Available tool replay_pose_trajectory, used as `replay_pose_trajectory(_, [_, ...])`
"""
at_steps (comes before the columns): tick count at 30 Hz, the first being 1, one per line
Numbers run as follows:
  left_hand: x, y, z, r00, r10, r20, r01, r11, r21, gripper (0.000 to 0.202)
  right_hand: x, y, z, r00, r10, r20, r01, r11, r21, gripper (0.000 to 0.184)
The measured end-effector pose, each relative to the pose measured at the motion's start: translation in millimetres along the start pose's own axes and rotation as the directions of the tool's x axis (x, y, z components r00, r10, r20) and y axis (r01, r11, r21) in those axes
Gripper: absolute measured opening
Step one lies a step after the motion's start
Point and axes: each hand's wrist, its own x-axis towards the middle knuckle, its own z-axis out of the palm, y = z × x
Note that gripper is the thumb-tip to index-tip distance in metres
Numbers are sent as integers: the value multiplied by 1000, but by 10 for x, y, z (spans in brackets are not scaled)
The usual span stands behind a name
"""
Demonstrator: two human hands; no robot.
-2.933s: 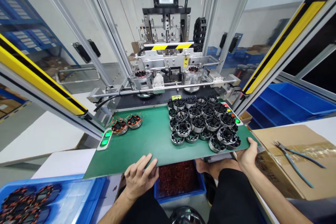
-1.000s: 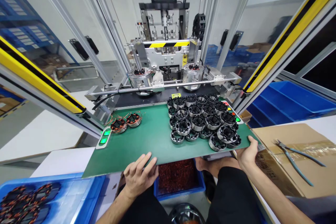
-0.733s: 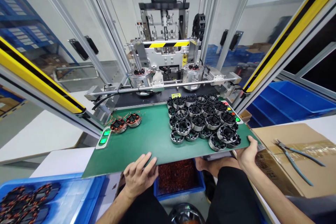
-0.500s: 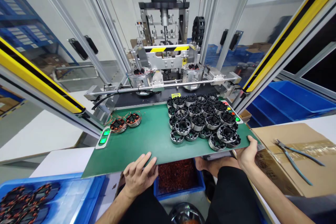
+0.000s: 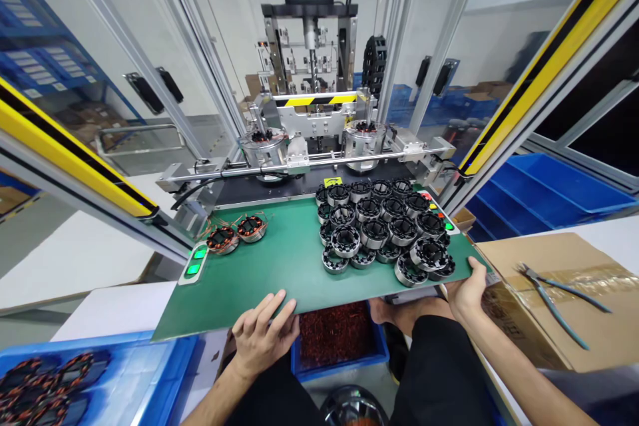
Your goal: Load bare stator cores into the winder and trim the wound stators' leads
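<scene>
My left hand (image 5: 265, 334) rests on the front edge of a green worktop (image 5: 279, 266), its fingers loosely spread over the top. At the worktop's front right corner, my right hand (image 5: 465, 287) grips the edge with the thumb on top; its other fingers are mostly hidden underneath. Near that hand stand stacked, unwound stator cores (image 5: 373, 233), steel rings with black insulation, several in all. Two copper-wound stators (image 5: 222, 239) with loose wire ends lie at the left. Behind, the winding machine's left fixture (image 5: 263, 150) and right fixture (image 5: 366, 146) each hold a stator with copper wire.
Green-lit buttons (image 5: 194, 269) flank the worktop. Yellow safety posts (image 5: 74, 150) rise at both sides. A blue tray (image 5: 150, 373) of wound stators is lower left. Cutting pliers (image 5: 554, 303) lie on a cardboard box (image 5: 609, 339). A blue bin (image 5: 344, 369) of reddish scraps sits below.
The whole view has shifted very slightly. Both hands stay at the worktop's edge, and the stators keep their places.
</scene>
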Motion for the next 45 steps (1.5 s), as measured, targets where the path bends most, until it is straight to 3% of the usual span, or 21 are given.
replay_pose_trajectory(10, [-40,-9,16,1000,-6,2,6,1000,3,43,-10,-1,-4,1000,-12,16,12,1000,-1,31])
replay_pose_trajectory(17, [-68,-17,28,1000,-17,2,17,1000,-9,78,1,14,-9,1000,-19,10,19,1000,7,32])
replay_pose_trajectory(20, [-95,-25,33,1000,-17,8,17,1000,-5,84,17,23,-29,1000,4,-3,-4,1000,0,33])
replay_pose_trajectory(30, [-53,-12,19,1000,-9,5,9,1000,-5,45,26,28,-42,1000,0,-9,0,1000,0,34])
replay_pose_trajectory(34, [-28,-5,6,1000,-11,5,11,1000,3,47,16,24,-32,1000,-2,-5,2,1000,1,33])
replay_pose_trajectory(40, [-28,-3,7,1000,-13,-1,13,1000,-6,66,61,64,-66,1000,-12,-3,12,1000,1,36])
replay_pose_trajectory(45, [-24,-1,12,1000,-13,-3,13,1000,2,54,62,62,-79,1000,2,-4,-2,1000,-9,36])
